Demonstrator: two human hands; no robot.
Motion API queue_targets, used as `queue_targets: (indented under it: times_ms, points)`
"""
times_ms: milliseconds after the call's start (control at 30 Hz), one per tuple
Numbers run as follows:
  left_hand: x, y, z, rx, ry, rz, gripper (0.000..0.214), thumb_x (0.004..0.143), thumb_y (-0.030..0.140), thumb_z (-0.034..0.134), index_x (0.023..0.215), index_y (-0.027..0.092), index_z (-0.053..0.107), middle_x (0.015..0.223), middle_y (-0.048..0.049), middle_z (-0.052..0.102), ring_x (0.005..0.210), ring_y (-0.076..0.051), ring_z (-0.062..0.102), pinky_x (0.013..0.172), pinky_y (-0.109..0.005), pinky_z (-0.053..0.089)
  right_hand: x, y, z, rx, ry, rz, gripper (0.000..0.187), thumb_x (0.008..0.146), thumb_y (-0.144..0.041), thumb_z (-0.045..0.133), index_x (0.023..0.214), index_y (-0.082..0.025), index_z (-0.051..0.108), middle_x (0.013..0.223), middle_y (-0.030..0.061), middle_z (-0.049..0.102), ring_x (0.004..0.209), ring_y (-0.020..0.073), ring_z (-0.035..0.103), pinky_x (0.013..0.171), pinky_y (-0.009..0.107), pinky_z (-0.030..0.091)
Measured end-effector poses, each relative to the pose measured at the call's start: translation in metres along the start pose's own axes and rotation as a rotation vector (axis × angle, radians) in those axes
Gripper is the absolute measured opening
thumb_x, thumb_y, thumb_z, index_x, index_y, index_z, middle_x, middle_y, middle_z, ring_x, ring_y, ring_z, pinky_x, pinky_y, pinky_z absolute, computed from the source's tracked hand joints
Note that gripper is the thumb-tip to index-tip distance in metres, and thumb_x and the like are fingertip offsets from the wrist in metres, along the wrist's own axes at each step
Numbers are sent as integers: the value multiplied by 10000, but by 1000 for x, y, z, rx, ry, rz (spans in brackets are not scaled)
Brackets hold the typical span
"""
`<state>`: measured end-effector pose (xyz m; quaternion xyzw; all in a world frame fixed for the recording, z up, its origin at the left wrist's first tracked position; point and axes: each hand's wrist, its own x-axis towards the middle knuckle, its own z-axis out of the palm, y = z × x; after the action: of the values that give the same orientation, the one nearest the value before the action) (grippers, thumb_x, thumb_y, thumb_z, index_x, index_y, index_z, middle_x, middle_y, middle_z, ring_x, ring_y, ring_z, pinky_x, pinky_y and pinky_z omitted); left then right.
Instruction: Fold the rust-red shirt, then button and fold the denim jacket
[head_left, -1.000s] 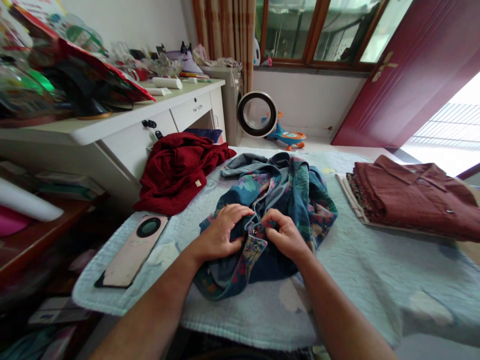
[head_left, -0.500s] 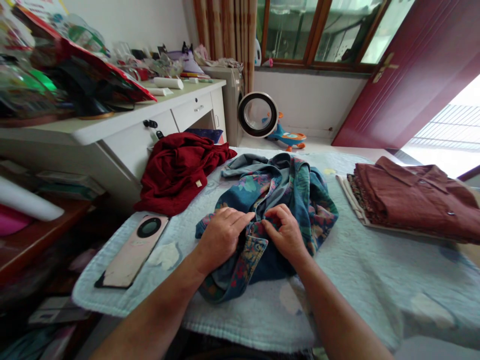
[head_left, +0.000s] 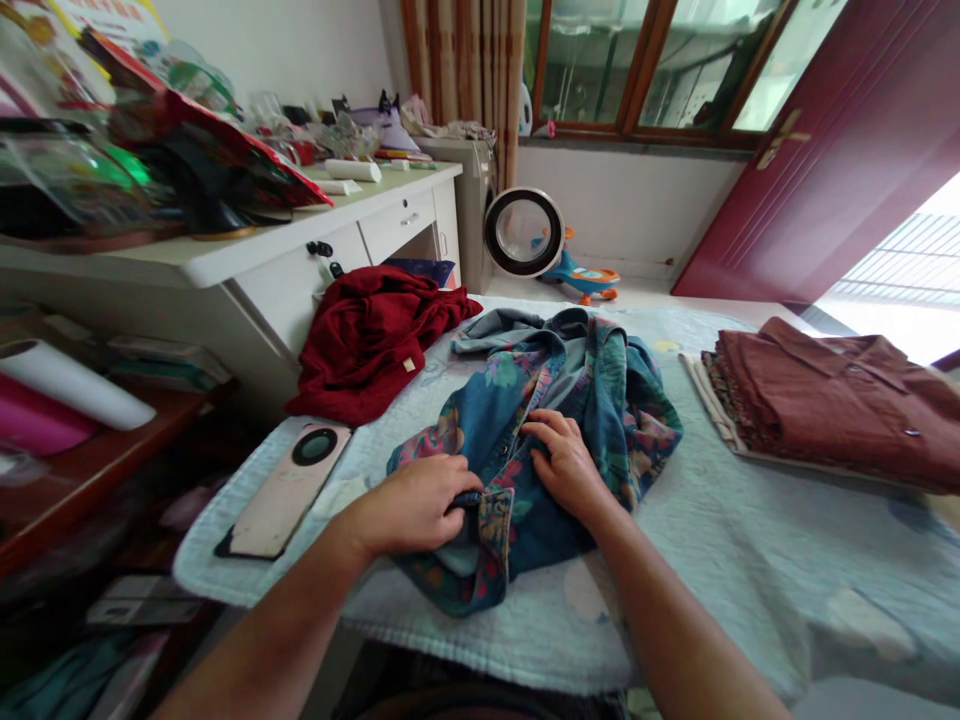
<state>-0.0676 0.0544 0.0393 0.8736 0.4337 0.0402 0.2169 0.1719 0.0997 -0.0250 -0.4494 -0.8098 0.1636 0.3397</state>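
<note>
A blue denim shirt (head_left: 480,410) with a floral print lies crumpled in front of me, its button front running up the middle. My left hand (head_left: 424,503) is closed on a fold of the shirt at its near left, beside a patterned flap with a pale edge. Dark cloth shows between the thumb and fingers. My right hand (head_left: 566,465) rests on the shirt's front to the right of the button edge, thumb and fingers apart, fingertips touching the cloth.
A dark red garment (head_left: 367,345) lies in a heap at the back left, with a phone (head_left: 289,495) nearer me. Folded brown clothes (head_left: 832,400) are stacked at the right. A pale blue quilted cover (head_left: 720,560) lies beneath everything. A white desk (head_left: 292,300) stands left.
My hands have moved apart. The left has drawn left and toward me with a fold of the shirt; the right has loosened its pinch and now rests on the front.
</note>
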Motion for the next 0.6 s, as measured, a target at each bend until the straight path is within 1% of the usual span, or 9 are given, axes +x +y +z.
queue_targets:
  times_ms: [33,100,167,233,267,333,433,533,600]
  points:
    - [2,0,-7,-46,-28,15,319,758,209,577,1043,234,719,971,-48,700,910,-215,642,822,-287,453,0,0,0,-22,-3,-13,381,801,-37,513,1103,-224,653,1266,81,549,1126,246,481,1003,446,427]
    - [11,-1,-23,-131,-54,41,275,778,263,592,1010,243,739,934,-35,727,878,-207,653,806,-267,446,0,1,2,-55,-13,-33,380,809,-35,498,1096,-220,665,1291,83,537,1129,252,474,1004,450,429]
    - [26,-3,-37,-179,-39,56,244,815,251,550,944,245,757,895,-26,741,847,-192,656,787,-251,436,1,1,3,-74,-14,-37,367,803,-36,500,1069,-220,673,1264,90,540,1114,257,476,992,453,436]
    - [45,-6,-44,-180,3,42,229,796,216,550,866,237,767,854,-24,744,801,-185,649,757,-248,428,1,0,4,-72,0,-18,378,773,-25,505,1055,-223,659,1213,94,541,1092,258,482,973,448,447]
    - [54,-8,-44,-178,17,25,213,766,193,563,814,231,767,804,-21,738,753,-178,639,726,-246,426,1,0,4,-67,14,2,386,752,-15,503,1044,-224,645,1174,93,540,1076,256,487,959,440,455]
    - [71,-9,-35,-157,20,-19,197,702,148,578,735,222,757,717,-16,719,678,-167,616,671,-243,420,1,0,3,-56,45,41,384,716,3,487,998,-222,619,1080,83,537,1032,247,498,928,417,467]
    - [86,-7,-11,-103,45,-81,191,691,148,581,750,213,751,747,-33,725,705,-178,623,662,-253,424,0,4,2,-64,47,40,354,707,14,467,926,-225,612,1006,70,539,986,238,503,907,400,467]
    - [90,-7,11,-112,105,-129,192,724,169,565,797,194,740,784,-49,725,724,-186,627,654,-261,422,-1,7,2,-80,2,0,409,723,19,463,996,-228,642,1072,79,556,1003,240,494,914,402,461]
    - [90,-10,20,-162,127,-152,176,724,170,562,791,184,724,761,-43,711,696,-177,616,633,-256,415,-1,8,2,-85,-27,-12,443,725,18,472,1050,-226,649,1114,84,555,1024,242,486,924,402,457]
